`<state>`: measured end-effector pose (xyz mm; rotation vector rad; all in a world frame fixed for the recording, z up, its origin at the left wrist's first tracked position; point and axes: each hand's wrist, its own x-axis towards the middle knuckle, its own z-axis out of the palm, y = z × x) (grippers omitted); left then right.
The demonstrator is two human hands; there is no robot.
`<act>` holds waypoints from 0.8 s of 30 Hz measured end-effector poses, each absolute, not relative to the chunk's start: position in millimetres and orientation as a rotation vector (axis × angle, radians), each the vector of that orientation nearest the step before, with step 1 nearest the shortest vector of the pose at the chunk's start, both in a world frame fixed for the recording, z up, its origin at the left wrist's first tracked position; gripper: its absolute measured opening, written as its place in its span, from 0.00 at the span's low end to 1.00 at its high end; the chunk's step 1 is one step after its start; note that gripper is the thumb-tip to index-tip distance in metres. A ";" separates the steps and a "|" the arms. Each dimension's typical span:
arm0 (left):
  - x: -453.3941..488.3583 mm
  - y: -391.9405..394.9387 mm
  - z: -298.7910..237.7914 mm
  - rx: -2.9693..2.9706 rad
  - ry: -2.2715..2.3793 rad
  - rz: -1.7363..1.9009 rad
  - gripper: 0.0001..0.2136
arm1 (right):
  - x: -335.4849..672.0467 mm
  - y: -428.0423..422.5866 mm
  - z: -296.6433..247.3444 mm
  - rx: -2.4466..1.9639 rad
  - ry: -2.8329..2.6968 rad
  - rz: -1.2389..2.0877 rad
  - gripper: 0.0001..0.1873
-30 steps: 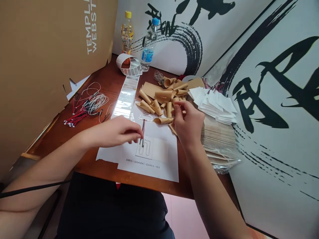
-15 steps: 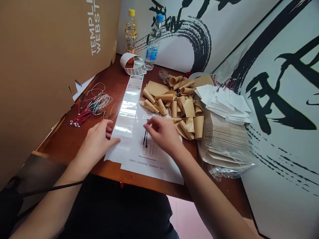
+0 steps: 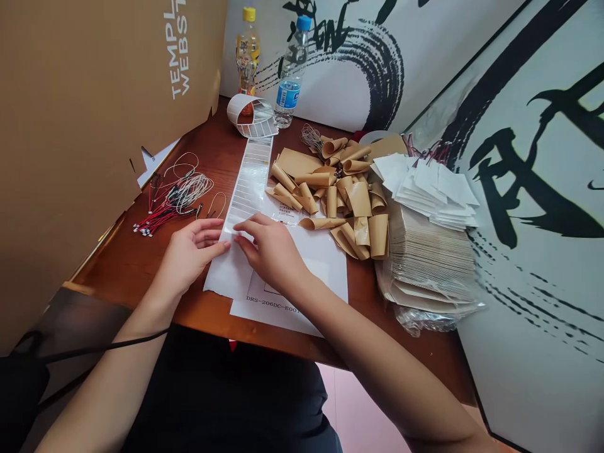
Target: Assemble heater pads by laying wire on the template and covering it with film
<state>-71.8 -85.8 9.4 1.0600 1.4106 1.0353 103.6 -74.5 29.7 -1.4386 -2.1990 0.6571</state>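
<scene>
A long strip of silvery white labels (image 3: 252,173) runs down the table toward me. My left hand (image 3: 195,255) lies at its left edge, fingers stretched out and thumb touching the strip. Over the strip's near part, my right hand (image 3: 271,251) has its thumb and index fingertips pinched close together against the labels. Whatever is between those fingertips is hidden or too small to make out. Under my right wrist lies a white printed sheet (image 3: 283,318), its drawing mostly covered.
Red and white wire bundles (image 3: 177,195) lie at left. Rolled brown paper pieces (image 3: 335,189) are heaped behind the sheet. A stack of cards (image 3: 431,258) in plastic, topped by white slips (image 3: 425,189), stands right. Two bottles (image 3: 289,94) stand behind; a cardboard box (image 3: 108,113) rises at left.
My right hand has moved left from the printed sheet to the label strip. The thin dark leads it held over the drawing are out of sight. My left hand has shifted slightly rightward.
</scene>
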 end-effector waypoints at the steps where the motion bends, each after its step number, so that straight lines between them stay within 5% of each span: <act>1: -71.3 -86.1 8.3 1.043 1.408 1.059 0.33 | 101.4 -73.1 30.0 -1.432 -2.211 0.651 0.11; 6: -70.8 -89.1 4.7 1.047 1.429 1.072 0.36 | 92.8 -68.2 30.1 -1.446 -2.249 0.643 0.10; 14: -77.5 -88.8 -5.9 1.271 1.417 1.073 0.22 | 83.7 -58.4 30.1 -1.446 -2.298 0.634 0.10; 24: -76.0 -89.8 -9.3 1.310 1.401 1.072 0.18 | 83.2 -55.2 26.4 -1.445 -2.351 0.542 0.15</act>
